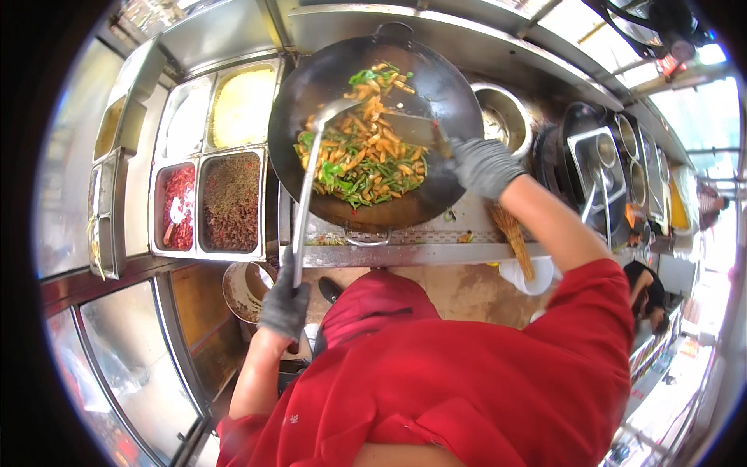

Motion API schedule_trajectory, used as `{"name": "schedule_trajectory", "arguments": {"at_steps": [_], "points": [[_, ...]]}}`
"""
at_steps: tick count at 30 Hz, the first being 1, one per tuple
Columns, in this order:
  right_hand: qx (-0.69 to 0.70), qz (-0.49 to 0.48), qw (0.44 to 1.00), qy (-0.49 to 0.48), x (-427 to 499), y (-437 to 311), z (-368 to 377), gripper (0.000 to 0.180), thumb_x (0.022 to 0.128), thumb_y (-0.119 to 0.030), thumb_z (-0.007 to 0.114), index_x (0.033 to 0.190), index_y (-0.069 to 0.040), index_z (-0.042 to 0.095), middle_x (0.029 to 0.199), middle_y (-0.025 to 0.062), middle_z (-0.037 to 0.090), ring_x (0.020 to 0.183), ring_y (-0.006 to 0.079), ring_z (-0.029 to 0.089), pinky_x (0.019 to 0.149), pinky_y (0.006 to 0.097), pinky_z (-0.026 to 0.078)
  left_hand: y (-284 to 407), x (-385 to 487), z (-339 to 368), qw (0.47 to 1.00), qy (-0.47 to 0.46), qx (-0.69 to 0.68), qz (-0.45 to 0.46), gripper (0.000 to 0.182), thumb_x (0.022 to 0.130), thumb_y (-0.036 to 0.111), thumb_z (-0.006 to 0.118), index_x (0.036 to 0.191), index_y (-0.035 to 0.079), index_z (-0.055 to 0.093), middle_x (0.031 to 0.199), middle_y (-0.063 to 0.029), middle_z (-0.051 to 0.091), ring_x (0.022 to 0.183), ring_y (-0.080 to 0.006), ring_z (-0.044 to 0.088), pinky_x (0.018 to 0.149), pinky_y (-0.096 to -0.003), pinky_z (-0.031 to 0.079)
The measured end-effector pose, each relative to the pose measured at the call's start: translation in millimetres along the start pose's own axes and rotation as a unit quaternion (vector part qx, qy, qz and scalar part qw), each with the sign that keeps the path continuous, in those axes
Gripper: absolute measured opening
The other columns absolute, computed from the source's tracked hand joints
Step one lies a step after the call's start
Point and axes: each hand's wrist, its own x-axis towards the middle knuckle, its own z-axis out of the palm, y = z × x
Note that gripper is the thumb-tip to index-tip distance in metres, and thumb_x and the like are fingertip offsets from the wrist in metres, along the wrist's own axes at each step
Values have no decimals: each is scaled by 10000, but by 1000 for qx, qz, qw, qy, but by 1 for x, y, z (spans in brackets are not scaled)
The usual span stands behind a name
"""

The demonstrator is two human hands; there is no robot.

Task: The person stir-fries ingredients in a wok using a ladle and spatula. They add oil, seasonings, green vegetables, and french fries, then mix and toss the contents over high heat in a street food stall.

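Note:
In a grey glove, my left hand [285, 303] grips the handle of a long metal ladle [309, 175]. Its bowl end reaches over a large dark wok [292, 99] and touches the food there. My right hand [485, 166], also gloved, is closed around a wok spatula [411, 128]; the flat blade lies among the food. Brown strips and cut green vegetables [365, 152] are heaped in the middle of the wok, with a smaller bunch higher up its far wall. My right hand hides part of the wok's right rim.
Steel pans to the left hold pale yellow food [242, 105], chopped red pieces [177, 195] and dark brown crumbs [229, 204]. A bamboo wok brush [513, 233] leans above a white bucket [537, 274]. A round metal pot [502, 117] stands right of the wok. Another person [645, 295] is at far right.

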Motion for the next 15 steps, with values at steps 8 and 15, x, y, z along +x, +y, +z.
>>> {"name": "schedule_trajectory", "arguments": {"at_steps": [8, 15], "points": [[82, 116, 976, -166, -2, 22, -3, 678, 824, -600, 531, 1052, 23, 671, 992, 269, 663, 952, 303, 661, 836, 388, 504, -33, 53, 3, 977, -24, -176, -119, 739, 918, 55, 541, 1522, 302, 194, 863, -71, 655, 541, -180, 515, 504, -371, 479], [60, -11, 996, 61, 23, -57, 35, 387, 923, -371, 484, 1120, -57, 595, 878, 183, 679, 845, 352, 661, 738, 464, 516, -34, 23, 16, 956, -36, -292, -17, 713, 896, 1, 531, 1520, 108, 202, 1017, -69, 583, 682, -108, 501, 622, -242, 453]]}}
